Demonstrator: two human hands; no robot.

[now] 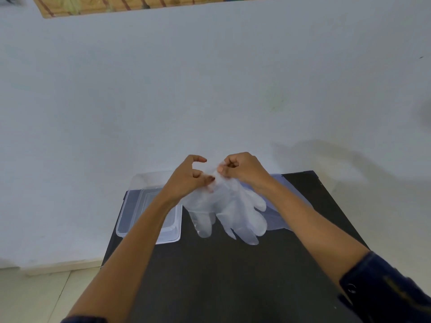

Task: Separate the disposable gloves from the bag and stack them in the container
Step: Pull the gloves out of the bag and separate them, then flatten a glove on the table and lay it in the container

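Thin, see-through plastic makes up the disposable gloves (229,210), a small bunch that hangs in the air above the black counter (233,276), cuff ends up and finger parts drooping toward the counter top. Both hands meet at the cuff end. The left hand (186,178) pinches the plastic between thumb and a bent finger at the left side of the cuffs, while its forefinger curls free above. The right hand (242,169) is balled close, its fingers (221,169) nipping the top edge of the same bunch just beside the left hand's grip. The two hands are near one another, almost touching, with the film stretched between them. How many gloves are in the bunch I cannot tell, as the layers overlap. To the left, partly under the left forearm, a clear plastic container (130,220) sits on the counter's far left corner, its open side up; whether any glove lies in it I cannot tell. Behind the right wrist, a pale bluish clear bag (279,217) lies flat on the counter, partly hidden by the hanging gloves. A dark blue sleeve (382,290) covers the right arm near the elbow. Beyond the counter stands a plain white wall (210,89).
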